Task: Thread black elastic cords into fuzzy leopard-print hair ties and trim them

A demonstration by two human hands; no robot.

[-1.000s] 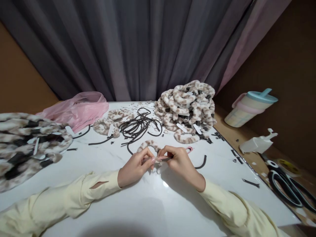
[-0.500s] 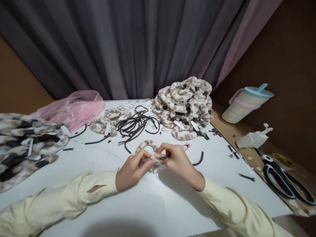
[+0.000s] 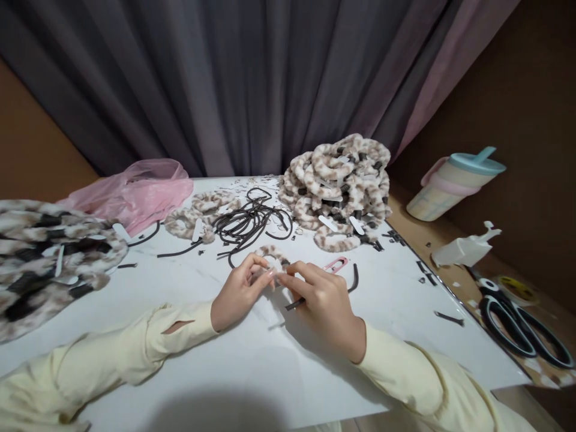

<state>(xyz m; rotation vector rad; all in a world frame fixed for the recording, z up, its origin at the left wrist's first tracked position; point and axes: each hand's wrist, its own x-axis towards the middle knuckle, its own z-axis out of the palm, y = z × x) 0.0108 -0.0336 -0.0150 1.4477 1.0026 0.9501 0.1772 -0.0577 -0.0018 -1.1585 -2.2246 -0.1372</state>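
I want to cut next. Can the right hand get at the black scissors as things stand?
Probably yes: the scissors lie uncovered to the right, past the table edge, but the right hand is holding a dark strip.

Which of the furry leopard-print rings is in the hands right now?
The single furry ring between the left hand and right hand, near the table's middle; the others lie untouched in the big pile and beside the dark cords.

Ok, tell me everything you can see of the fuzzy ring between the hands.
The fuzzy ring is a small loop of plush, cream with brown spots, like those in the pile behind. It lies flat on the white table. Its far arc shows; the near part is hidden by fingers. The left hand and right hand both pinch it at its near edge.
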